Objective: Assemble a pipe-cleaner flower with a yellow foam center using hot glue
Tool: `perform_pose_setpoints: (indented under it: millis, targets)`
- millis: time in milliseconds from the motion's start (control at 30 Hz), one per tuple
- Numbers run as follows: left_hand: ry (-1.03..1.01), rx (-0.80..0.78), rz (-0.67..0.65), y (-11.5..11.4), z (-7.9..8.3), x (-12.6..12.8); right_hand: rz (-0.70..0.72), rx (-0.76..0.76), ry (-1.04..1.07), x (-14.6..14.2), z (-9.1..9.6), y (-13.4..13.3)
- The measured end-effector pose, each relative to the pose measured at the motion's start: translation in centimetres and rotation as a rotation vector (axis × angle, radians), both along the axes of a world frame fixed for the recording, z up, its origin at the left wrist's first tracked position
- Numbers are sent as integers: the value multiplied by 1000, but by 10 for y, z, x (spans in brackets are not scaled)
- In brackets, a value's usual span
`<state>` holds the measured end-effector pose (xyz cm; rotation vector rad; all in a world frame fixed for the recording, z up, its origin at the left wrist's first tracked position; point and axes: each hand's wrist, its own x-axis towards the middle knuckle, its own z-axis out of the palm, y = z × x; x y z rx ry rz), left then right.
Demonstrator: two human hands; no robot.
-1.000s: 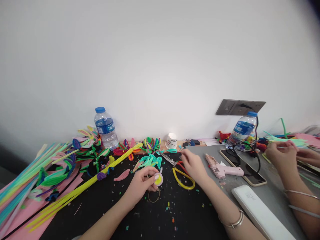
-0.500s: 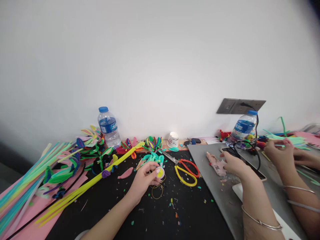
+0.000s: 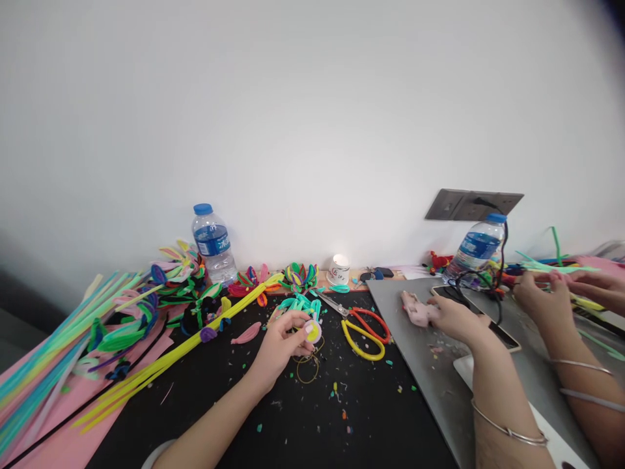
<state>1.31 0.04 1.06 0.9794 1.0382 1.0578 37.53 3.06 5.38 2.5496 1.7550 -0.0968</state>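
Between the thumb and fingers of my left hand [image 3: 278, 348] is a small round spool of thin gold wire [image 3: 313, 333], white-rimmed with a yellow middle. A loose loop of its wire hangs over the black mat [image 3: 234, 417]. Just behind that hand lie turquoise pipe-cleaner loops [image 3: 299, 303]. My right hand [image 3: 456, 320], a silver bangle on its wrist, reaches over the grey board [image 3: 407, 352]. Its fingers close on the right end of a pale pink tool [image 3: 414, 311] shaped like a small glue gun. Scissors [image 3: 364, 332] with red and yellow handles lie between my hands.
Bundled pipe cleaners [image 3: 53, 371] and pipe-cleaner flowers [image 3: 180, 267] fill the left side. Water bottles [image 3: 215, 244] [image 3: 476, 247] and a paper cup [image 3: 338, 270] stand by the wall. A phone [image 3: 500, 335] and black cable [image 3: 502, 254] lie right, near a co-worker's hands [image 3: 541, 299].
The pink tool has turned and shifted slightly left in my right hand, whose fingers have closed on it. My left hand keeps its hold on the spool almost in place.
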Motion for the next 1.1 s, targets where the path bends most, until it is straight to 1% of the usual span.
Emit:
perform_pose_setpoints:
  millis: [67, 100, 133, 200, 267, 333, 400, 467, 533, 600, 667, 733, 1000, 1100]
  targets:
    - [1, 5, 6, 0, 0, 0, -1, 10, 50, -10, 4, 1]
    - [1, 8, 8, 0, 0, -1, 2, 47, 94, -16, 6, 2]
    - [2, 12, 9, 0, -1, -1, 34, 99, 149, -23, 9, 2]
    - [5, 18, 7, 1, -1, -1, 170, 234, 310, -40, 12, 3]
    - [7, 23, 10, 1, -1, -1, 260, 360, 468, -58, 14, 4]
    - [6, 29, 18, 1, -1, -1, 341, 402, 642, -76, 13, 3]
    - [5, 41, 27, 1, -1, -1, 422, 331, 882, -91, 8, 3]
    - [5, 53, 30, 1, 0, -2, 516, 196, 1094, -102, -1, 3]
    - [5, 62, 36, 1, 0, -3, 560, 80, 1238, -110, -12, 3]
    - [2, 62, 41, 1, 1, -4, 566, -27, 1326, -115, -22, 3]
    - [-3, 62, 48, 1, 1, -5, 559, -88, 1368, -120, -28, 2]
    - [-6, 66, 49, 0, 1, -5, 563, -121, 1383, -123, -30, 1]
    - [-10, 77, 43, 0, -1, -4, 552, -190, 1379, -127, -24, -3]
    - [-13, 75, 43, 0, -2, -4, 522, -191, 1379, -127, -24, -3]
